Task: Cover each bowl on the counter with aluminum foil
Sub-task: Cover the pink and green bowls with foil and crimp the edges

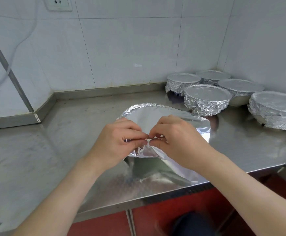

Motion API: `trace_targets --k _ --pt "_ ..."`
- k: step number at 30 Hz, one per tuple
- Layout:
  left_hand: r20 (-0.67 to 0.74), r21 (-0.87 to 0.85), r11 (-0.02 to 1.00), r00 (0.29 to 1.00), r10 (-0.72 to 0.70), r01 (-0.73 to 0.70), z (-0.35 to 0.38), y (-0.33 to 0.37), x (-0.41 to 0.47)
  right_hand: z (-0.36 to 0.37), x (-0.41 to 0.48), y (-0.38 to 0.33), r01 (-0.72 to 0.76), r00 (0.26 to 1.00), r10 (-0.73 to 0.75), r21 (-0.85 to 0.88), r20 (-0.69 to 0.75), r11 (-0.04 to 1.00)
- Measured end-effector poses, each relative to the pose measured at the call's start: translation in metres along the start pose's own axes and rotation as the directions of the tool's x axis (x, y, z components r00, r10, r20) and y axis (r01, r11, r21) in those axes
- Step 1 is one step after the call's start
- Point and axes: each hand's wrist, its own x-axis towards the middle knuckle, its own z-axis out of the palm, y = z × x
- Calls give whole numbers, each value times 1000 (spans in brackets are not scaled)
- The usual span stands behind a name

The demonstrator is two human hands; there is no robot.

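Left hand (120, 142) and right hand (176, 138) both pinch near edge of foil sheet (156, 116), thumbs and fingertips closed on crumpled fold, hands almost touching. Sheet draped over bowl (145, 163) at centre of steel counter (53, 150), close to near edge. Far rim of sheet already crimped; right side of sheet loose. Five foil-covered bowls (207, 99) clustered far right, in wall corner. Wall socket (59, 3) far left, above counter.
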Motion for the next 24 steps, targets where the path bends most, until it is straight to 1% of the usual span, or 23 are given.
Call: trace_targets --k 3,7,9,11,13,15,17,19,22,24 --pt "-10 -40 998 999 -45 44 0 -2 -1 4 -1 -3 22 998 -27 -81 -64 996" --pt "-11 -50 994 995 -95 94 4 -3 -1 9 -1 -2 42 997 -52 -170 -55 985" --pt "-9 30 998 999 -53 53 6 -4 0 12 0 -2 46 997 -59 -220 -51 974" --pt "-8 154 987 999 42 -40 8 -3 0 16 2 -3 65 995 -84 -260 -61 963" --pt "-24 226 968 992 121 -113 11 -3 0 18 4 -8 57 993 -85 -279 -87 958" --pt "-50 237 963 988 144 -129 11 -4 -1 19 5 -14 9 995 -33 -258 -89 966" --pt "-37 198 973 991 125 -116 8 -7 -2 18 5 -19 -37 997 24 -199 -67 979" --pt "-17 128 991 999 50 -47 2 -11 -3 12 8 -18 -58 998 59 -104 10 993" --pt "-26 16 995 994 -103 103 -12 -16 -5 -6 11 -6 -98 977 79 88 199 991" --pt "-37 -3 990 989 -142 142 -18 -15 -5 -16 10 6 -125 951 82 128 298 984"
